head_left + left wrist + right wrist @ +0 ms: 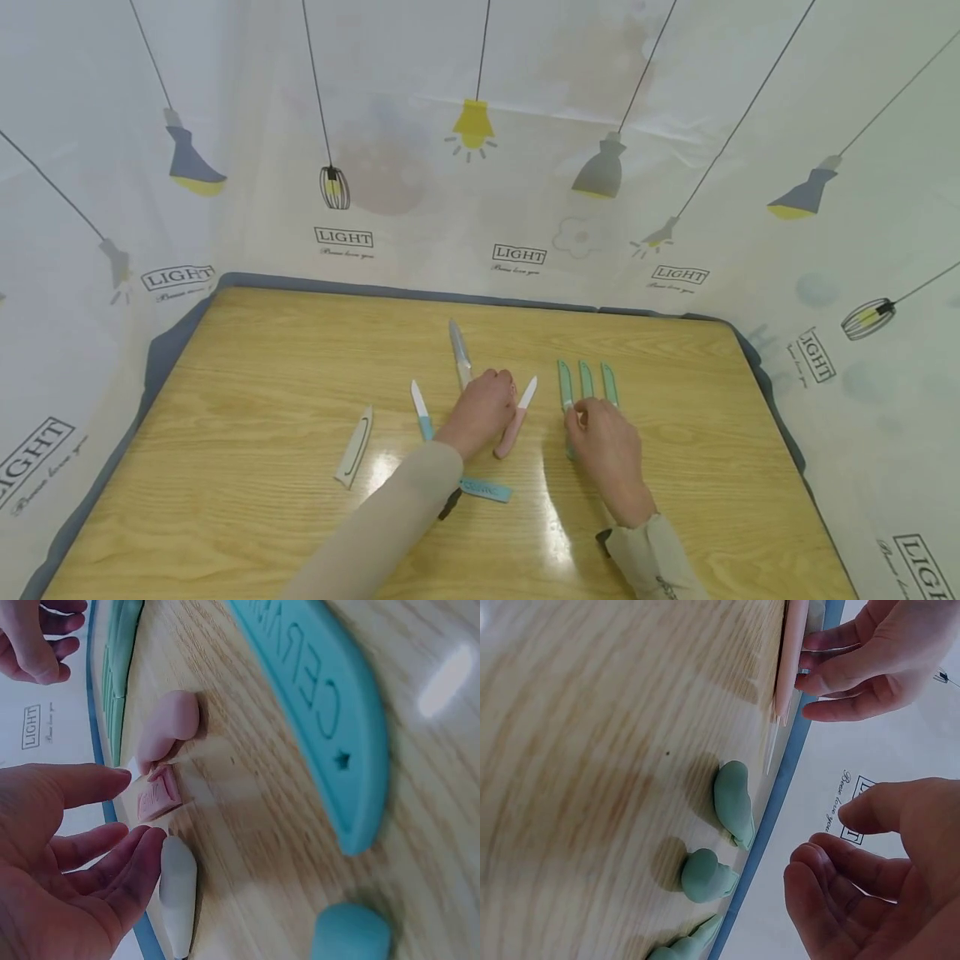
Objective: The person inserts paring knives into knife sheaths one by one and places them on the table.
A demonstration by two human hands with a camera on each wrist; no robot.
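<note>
In the head view my left hand [482, 412] hovers over a cream-handled knife [460, 352] and the pink-handled knife [512, 432]. Its thumb and fingers stand apart in the left wrist view, close to a pink sheath [157, 796] and the cream handle [178, 896]. My right hand [611, 450] is above the handle ends of three green knives in green sheaths [586, 379], partly hiding them. Loosely bent, with a gap between thumb and fingers, this hand [877, 870] holds nothing in the right wrist view; green handles [733, 799] lie beside it.
Left of my left hand are a blue-handled knife [422, 410] and a cream sheath [354, 447]. A blue sheath [486, 490] marked CERAMIC lies nearer me. The wooden table [247, 400] meets lamp-printed cloth [420, 250] at its back and sides.
</note>
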